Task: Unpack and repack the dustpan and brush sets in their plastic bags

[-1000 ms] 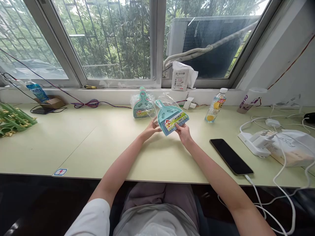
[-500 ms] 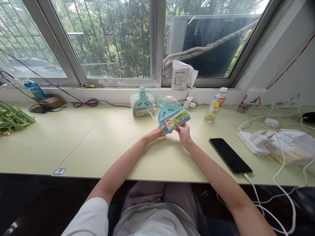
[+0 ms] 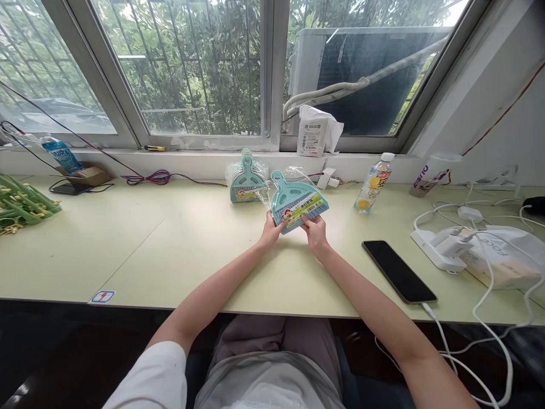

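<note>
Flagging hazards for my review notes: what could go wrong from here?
The wrapped dustpan set might tip or slip, since the left hand and right hand grip only near its lower edge. Its loose clear wrap could catch on the nearby dustpan stack. The phone could be dragged if its cable, hanging over the desk edge, gets snagged.

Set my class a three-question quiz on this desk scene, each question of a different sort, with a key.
1. True or false: the left hand and the right hand both touch the teal dustpan set.
2. Which item has a white cable at its near end?
(a) a drink bottle
(b) the black phone
(c) the yellow tool
3. Fill in: the bundle of similar sets is to the ____ of the held one, from the person's view.

Key: 1 true; 2 b; 3 left.
</note>
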Tool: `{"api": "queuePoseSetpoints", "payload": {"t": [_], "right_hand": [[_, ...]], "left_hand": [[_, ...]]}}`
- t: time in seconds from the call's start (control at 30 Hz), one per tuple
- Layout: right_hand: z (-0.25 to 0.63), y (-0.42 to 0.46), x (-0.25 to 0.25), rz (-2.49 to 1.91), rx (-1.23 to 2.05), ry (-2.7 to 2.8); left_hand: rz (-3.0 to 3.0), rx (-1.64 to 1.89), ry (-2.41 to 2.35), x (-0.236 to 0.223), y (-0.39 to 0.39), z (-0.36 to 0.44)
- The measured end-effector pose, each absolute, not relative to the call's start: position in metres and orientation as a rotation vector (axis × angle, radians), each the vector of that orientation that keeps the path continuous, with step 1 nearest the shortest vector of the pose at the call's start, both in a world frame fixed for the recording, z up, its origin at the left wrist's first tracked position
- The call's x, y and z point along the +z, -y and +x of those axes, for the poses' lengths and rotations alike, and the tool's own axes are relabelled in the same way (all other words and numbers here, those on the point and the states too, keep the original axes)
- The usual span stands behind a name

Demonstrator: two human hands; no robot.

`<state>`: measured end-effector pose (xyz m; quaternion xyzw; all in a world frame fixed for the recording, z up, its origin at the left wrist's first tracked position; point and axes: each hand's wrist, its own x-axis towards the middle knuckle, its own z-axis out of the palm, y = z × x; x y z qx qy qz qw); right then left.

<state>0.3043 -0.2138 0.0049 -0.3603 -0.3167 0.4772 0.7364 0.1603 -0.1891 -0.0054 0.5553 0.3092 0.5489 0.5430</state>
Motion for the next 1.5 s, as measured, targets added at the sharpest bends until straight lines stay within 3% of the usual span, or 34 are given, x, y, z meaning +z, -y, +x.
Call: {"api": "queuePoseSetpoints", "payload": {"t": [0.27,0.47,0.83,1.2,1.5], "right_hand": [[0.311,0.208,0.006,-0.780,1.140,0.663],[0.312,0.206,0.002,-0.803,1.068,0.640],[0.304,0.204,-0.006,-0.921,1.080,0.723],[0.299,0.203,-0.007,-0.959,1.136,0.798],[0.296,0.205,-0.008,-0.999,1.169,0.829]], "left_hand": [[1.654,1.299,-0.981,-0.001,0.193,0.160],[1.909,1.544,-1.209,0.023,0.211,0.152],[2.721,1.054,-1.324,0.015,0.193,0.141],[2.685,1.087,-1.692,0.031,0.204,0.141],[2.651,0.890,-1.681,0.034,0.205,0.137]]}}
